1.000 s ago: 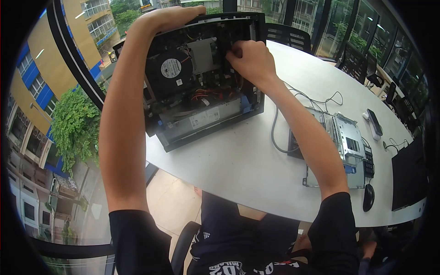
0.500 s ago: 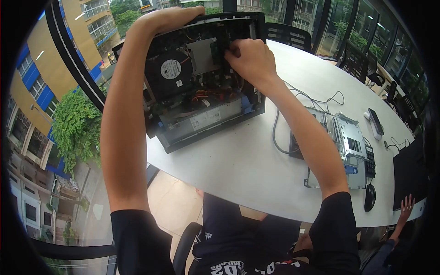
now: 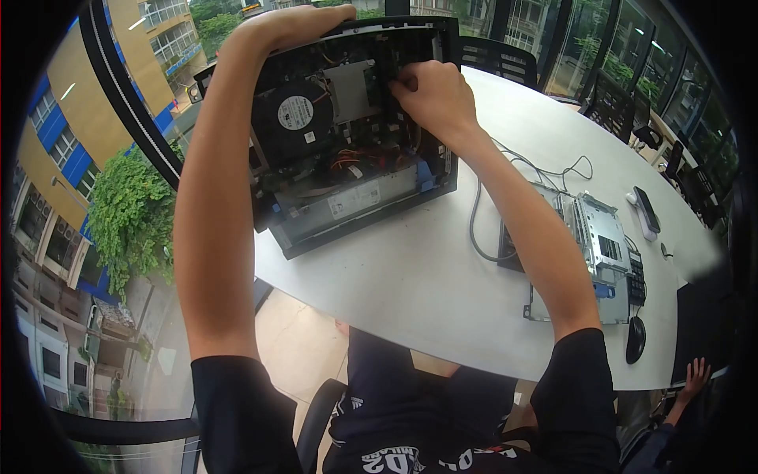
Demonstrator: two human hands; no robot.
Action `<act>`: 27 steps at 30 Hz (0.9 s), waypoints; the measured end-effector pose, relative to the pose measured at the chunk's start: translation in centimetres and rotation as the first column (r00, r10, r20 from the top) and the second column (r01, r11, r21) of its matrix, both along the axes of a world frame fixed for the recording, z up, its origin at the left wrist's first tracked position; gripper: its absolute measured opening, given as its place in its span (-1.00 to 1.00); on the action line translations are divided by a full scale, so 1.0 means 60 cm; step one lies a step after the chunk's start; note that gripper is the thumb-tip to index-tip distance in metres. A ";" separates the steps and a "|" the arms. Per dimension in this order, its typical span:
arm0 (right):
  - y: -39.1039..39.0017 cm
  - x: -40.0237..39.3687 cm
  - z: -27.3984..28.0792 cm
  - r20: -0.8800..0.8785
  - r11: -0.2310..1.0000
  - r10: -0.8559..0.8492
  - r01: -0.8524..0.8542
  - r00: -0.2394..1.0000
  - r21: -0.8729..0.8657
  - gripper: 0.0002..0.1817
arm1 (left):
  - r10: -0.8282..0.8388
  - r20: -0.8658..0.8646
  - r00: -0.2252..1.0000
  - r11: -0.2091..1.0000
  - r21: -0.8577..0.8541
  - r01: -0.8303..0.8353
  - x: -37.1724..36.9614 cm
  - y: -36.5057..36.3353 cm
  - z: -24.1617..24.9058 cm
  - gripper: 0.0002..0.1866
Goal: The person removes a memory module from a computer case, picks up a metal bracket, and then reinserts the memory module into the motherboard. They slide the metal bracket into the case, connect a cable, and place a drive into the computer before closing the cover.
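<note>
A desktop computer case [image 3: 371,204] stands on the table with its side panel off, baring a fan [image 3: 294,114], a grey metal plate, coloured cables [image 3: 351,160] and a drive bay. My left hand [image 3: 296,25] lies over the top edge of the case, its fingers stretched out flat along it. Inside the upper right of the case, my right hand [image 3: 436,93] is closed, thumb and fingers pinched together. Whatever is between those fingertips is hidden in the dark interior.
On the white table [image 3: 379,292], a metal bracket assembly [image 3: 602,237] lies right, with a grey cable [image 3: 474,221], keyboard [image 3: 636,268] and mouse [image 3: 636,340]. A phone-like device [image 3: 646,209] lies farther off. Another person's hand [image 3: 695,378] shows lower right, near a dark screen [image 3: 707,324].
My right hand stays pinched at nearly the same spot in the case. The view has shifted slightly. The other person's hand at the lower right has moved down a little.
</note>
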State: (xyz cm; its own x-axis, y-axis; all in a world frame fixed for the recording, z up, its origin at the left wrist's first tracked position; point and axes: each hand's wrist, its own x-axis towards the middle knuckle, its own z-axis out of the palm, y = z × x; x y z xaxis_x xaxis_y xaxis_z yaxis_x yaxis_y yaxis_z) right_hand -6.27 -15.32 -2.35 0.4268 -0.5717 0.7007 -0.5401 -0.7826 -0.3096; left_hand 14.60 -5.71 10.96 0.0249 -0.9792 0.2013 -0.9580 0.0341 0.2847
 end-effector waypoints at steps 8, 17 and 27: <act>0.002 -0.010 0.001 -0.001 1.000 0.030 -0.030 1.000 0.007 -0.73 | 0.109 0.032 0.993 0.992 -0.065 -0.107 -0.027 0.009 -0.010 -0.31; 0.092 -0.191 0.022 0.325 0.642 0.222 -0.389 0.919 0.661 -0.69 | 0.146 0.182 0.972 0.985 -0.120 -0.125 0.019 -0.045 -0.024 -0.49; 0.199 -0.497 -0.067 0.545 0.526 -0.181 -0.388 0.819 0.757 -0.67 | 0.068 -0.077 0.995 0.991 -0.111 -0.076 -0.026 0.008 -0.034 -0.64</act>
